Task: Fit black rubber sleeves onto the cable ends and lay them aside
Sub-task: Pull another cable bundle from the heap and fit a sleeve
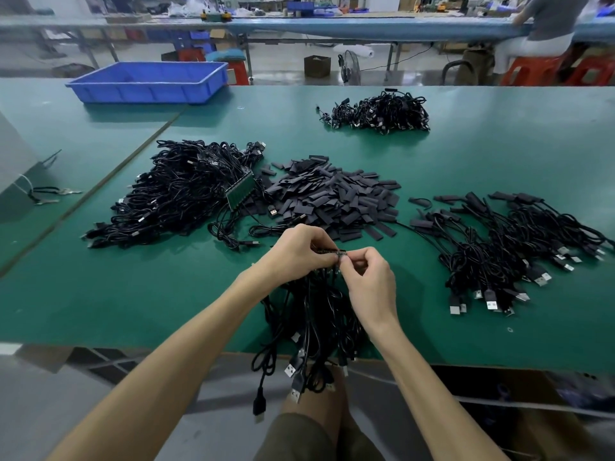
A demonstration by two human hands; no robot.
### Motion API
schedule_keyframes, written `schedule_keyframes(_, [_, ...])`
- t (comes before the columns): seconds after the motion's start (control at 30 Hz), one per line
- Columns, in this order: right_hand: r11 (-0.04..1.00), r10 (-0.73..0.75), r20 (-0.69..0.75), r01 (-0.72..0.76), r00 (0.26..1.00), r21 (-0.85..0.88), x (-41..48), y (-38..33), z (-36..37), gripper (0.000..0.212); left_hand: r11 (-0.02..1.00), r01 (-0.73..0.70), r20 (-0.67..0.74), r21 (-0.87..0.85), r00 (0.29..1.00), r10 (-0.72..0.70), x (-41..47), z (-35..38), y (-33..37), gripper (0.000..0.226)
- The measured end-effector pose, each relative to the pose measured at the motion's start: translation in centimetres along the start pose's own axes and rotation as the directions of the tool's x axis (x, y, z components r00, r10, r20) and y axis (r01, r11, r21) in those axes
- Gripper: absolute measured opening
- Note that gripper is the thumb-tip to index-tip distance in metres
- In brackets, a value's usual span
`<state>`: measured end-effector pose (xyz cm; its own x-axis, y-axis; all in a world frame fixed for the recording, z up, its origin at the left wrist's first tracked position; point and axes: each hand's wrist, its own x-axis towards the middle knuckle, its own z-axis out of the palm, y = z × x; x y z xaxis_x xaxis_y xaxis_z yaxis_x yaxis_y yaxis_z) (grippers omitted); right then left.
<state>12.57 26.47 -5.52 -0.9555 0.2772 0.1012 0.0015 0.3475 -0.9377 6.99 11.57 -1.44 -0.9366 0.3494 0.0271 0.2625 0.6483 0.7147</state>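
Observation:
My left hand [299, 249] grips the board end of a bundle of black USB cables [316, 314] that hangs down over the table's front edge. My right hand [366, 277] pinches a small black piece at that same end, right against the left fingers; whether it is a sleeve I cannot tell. A heap of flat black rubber sleeves [332, 194] lies just beyond my hands. To the right lies a spread of cables with sleeves fitted [506, 247]. A large tangle of bare cables [179, 191] sits to the left.
A smaller cable pile [379, 113] lies further back on the green table [100, 294]. A blue plastic tray [149, 81] stands at the back left. Keys [56, 194] lie at the left edge. A seated person [545, 24] works at the bench behind.

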Motion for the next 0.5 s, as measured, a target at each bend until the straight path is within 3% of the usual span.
schedule_keyframes(0.5, [1.0,-0.001,-0.01,0.001,1.0,-0.014,0.14,-0.09,0.43,0.01,0.995,0.094,-0.086,0.029,0.992,-0.092,-0.2,0.74,0.72,0.014])
